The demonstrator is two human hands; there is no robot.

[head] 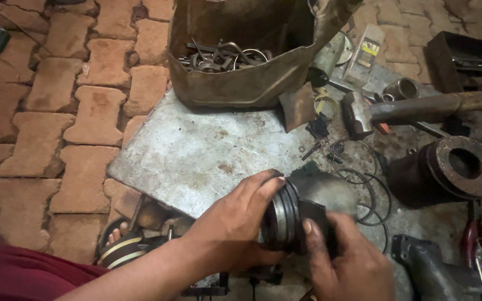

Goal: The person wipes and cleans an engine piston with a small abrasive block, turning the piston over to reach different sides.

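Observation:
Both hands hold a greasy metal piston (302,209) over a grey metal sheet (196,150). My left hand (235,226) wraps its ringed end, fingers curled over the top. At the lower right, my right hand (344,262) grips the piston's side, thumb pressed on the dark body. Thin wire rings (372,192) lie on the sheet just behind the piston.
A dented metal box (241,72) of rings and scrap stands at the back. A hammer (419,108) lies at right, above a heavy cylinder sleeve (453,170). Red-handled pliers (478,245) and a dark casting (436,270) lie at lower right. Brick paving (57,111) spreads left.

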